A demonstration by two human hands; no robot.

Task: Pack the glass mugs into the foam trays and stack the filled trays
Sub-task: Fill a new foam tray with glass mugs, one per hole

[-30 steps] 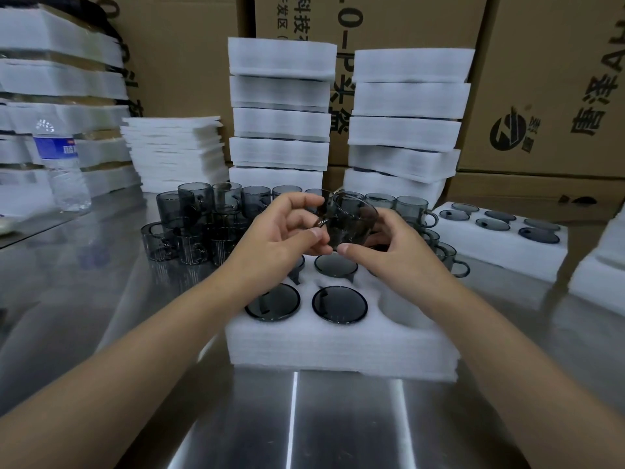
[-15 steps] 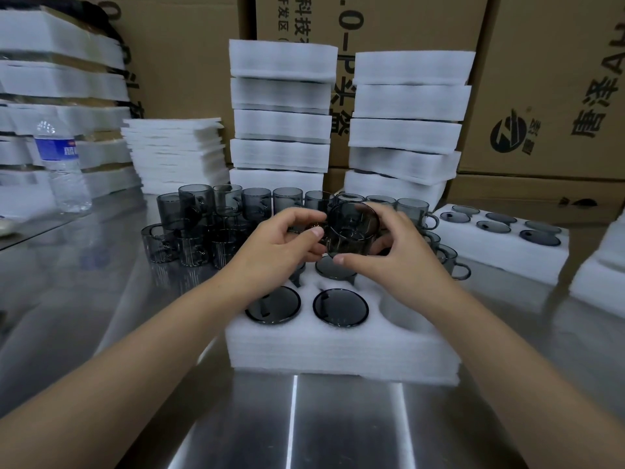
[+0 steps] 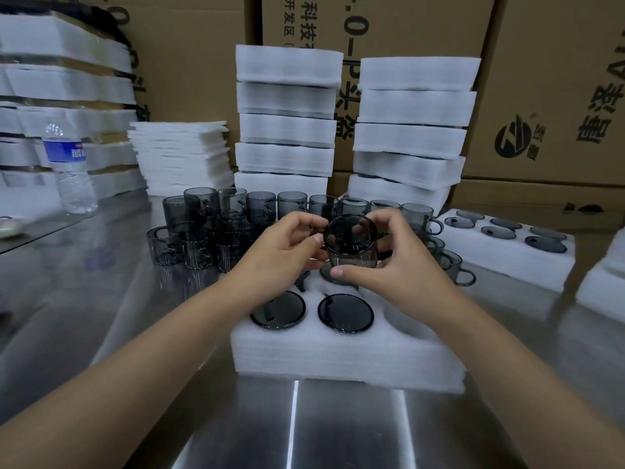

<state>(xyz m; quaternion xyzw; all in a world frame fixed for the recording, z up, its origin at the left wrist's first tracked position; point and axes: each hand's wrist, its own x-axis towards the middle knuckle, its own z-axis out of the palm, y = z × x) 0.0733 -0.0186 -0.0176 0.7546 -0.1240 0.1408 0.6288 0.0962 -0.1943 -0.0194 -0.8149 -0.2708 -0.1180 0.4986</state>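
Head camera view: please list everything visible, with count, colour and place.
held mug: one, smoky grey, above the near tray
near foam tray: one, white, table front centre, two front pockets filled
loose mugs: many, grey, behind that tray
filled tray: one, white, right
tray stacks: two, white, behind the mugs
foam sheets: one pile, white, back left
water bottle: one, clear, blue label, left
cardboard boxes: several, brown, at the back
table: one, metal, underneath
left hand: one, on the mug's left
right hand: one, on the mug's right

Steel table [image 3: 84, 316] (cardboard boxes [image 3: 541, 79] behind)
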